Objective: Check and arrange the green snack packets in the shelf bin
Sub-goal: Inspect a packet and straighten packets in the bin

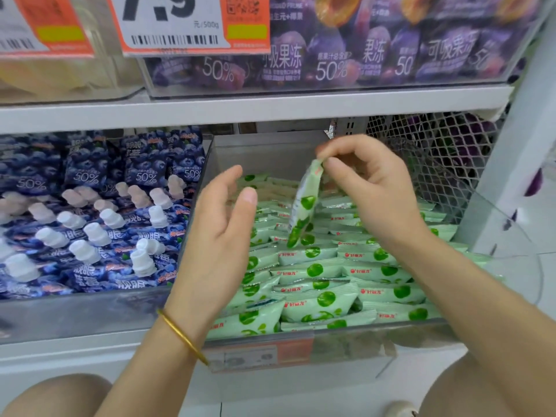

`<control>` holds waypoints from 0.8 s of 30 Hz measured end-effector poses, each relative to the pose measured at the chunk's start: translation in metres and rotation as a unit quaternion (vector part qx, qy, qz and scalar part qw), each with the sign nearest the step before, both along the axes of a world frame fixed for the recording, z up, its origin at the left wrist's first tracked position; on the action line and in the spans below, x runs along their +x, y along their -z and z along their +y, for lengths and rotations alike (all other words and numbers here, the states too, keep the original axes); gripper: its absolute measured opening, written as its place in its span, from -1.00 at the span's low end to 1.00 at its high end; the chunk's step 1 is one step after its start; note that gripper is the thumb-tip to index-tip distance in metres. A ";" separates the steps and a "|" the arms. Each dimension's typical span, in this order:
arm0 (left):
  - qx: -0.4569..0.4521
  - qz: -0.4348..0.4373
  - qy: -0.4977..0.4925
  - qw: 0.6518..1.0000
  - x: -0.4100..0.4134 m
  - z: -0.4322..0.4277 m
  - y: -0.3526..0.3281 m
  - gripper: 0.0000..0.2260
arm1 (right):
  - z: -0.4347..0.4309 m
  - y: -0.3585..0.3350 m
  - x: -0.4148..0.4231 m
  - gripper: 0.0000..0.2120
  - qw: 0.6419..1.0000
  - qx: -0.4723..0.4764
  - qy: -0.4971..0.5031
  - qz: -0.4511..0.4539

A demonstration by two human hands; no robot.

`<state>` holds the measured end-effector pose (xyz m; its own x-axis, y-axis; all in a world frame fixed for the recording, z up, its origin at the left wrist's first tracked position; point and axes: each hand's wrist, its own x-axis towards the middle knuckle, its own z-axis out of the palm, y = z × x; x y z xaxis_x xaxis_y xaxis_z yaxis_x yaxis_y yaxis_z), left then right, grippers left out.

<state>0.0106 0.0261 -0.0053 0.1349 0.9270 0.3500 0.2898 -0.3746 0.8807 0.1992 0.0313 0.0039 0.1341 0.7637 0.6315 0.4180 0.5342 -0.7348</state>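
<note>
Held packet [304, 206]: long axis near vertical, leaning slightly, top seal up and lower end down, just above the pile. Right hand [370, 188]: grip closed on the packet's top edge, a pinch between thumb and fingertip, other fingers loosely curled. Left hand [219, 236]: grip open and holding nothing, fingers relaxed, palm turned toward the hanging packet, near it but apart; gold bangle [180, 335] on the wrist. Green packets [325, 284] fill the clear bin [264, 155] on the lower shelf, lying flat in overlapping rows, long axes mostly left to right, printed faces up. The pile reaches close to the front lip; the back wall stands bare above it, so open room lies above the pile and toward the rear. The shelf board [240, 106] overhead caps upward travel. Left of the bin, touching its side wall: a bin of blue spouted pouches [90, 224] with white caps. Right rear: a white mesh basket [427, 152], close behind the right hand. Upper shelf: purple pouches [331, 55] and an orange price tag [186, 22]. The orange label [258, 355] on the bin front is too blurred to read.
</note>
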 end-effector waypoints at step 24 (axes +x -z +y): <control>-0.132 -0.087 0.196 0.968 0.000 -0.001 0.002 -0.60 | -0.011 0.003 -0.014 -0.84 0.958 -0.214 -0.105 0.159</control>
<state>0.0109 0.0255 -0.0075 0.4551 0.8765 0.1569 0.0105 -0.1815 0.9833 0.1848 0.0198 0.0004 0.0832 0.9748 0.2069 0.0539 0.2029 -0.9777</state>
